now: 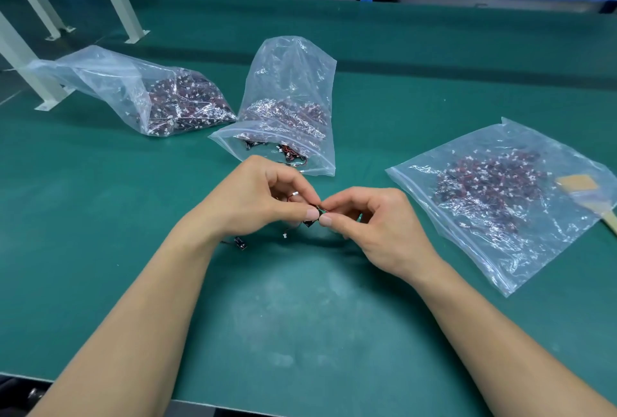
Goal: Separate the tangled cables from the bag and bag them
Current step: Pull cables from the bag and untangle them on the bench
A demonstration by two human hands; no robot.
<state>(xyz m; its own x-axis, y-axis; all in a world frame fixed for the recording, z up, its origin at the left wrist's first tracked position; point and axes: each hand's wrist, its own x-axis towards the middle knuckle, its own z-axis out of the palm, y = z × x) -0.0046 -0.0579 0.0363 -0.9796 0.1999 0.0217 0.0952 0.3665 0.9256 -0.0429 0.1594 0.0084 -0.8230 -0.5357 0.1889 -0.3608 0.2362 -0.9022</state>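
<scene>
Near the middle bag point(290, 109), left hand point(263, 197) and right hand point(377, 226) each pinch the cables point(307, 223). They look light, limp and snag-prone, so grip at the connectors.

Forearms angle inward; left hand point(257, 199) and right hand point(370, 226) meet at the fingertips, pinching a cable point(307, 223).

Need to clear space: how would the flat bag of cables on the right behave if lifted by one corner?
The flat bag would probably sag: its film is thin and crumpled. The loose cables inside would likely slide into the low corner. Its edge also overlaps a brush, which may shift.
</scene>
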